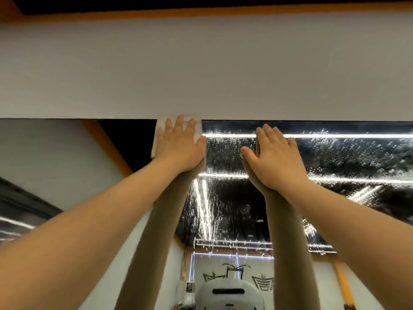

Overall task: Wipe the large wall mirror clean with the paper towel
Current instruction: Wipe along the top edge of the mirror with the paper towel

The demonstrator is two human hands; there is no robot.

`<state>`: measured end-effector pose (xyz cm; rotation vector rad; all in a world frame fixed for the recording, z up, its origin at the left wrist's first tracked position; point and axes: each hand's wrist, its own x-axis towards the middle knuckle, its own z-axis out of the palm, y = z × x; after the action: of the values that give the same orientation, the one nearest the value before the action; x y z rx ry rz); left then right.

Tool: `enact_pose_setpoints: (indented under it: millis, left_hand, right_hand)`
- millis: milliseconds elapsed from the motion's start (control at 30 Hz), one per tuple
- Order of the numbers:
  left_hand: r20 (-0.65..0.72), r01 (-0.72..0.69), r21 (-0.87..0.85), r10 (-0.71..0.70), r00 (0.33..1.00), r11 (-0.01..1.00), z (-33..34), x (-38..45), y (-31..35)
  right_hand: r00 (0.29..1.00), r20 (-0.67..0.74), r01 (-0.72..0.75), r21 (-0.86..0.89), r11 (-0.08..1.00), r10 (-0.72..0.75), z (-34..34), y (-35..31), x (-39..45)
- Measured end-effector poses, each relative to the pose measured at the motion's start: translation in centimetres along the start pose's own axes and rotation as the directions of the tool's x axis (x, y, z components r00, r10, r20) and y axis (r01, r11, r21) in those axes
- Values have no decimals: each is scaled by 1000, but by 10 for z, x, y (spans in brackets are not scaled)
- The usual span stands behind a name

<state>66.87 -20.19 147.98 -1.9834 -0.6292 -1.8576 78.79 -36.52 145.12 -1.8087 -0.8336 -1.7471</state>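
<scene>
Wet mirror (335,166) under white wall (201,68); hands flat, left (178,144) w/ towel (159,128).

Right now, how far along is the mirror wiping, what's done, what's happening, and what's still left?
Done: the mirror left of the paper towel shows no droplets. In hand: the left hand presses the paper towel flat against the mirror's top edge, while the right hand rests flat on the glass with nothing in it. Left: the wet area to the right and below is thick with droplets and streaks, so much remains.
</scene>
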Motion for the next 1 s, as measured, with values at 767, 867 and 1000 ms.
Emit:
enact_pose_setpoints:
  millis: [767, 867, 1000]
  left_hand:
    - [56, -35, -25, 36, 998, 999, -3, -2, 11]
    - [56, -72, -47, 75, 996, 996, -1, -1, 14]
    - [95, -126, -75, 133, 987, 989, -5, 2, -7]
  right_hand:
    - [1000, -10, 6, 22, 1000, -6, 0, -1, -1]
    - [1000, -17, 9, 33, 999, -9, 0, 0, -2]
    - [1000, -20, 12, 32, 999, -12, 0, 1, -2]
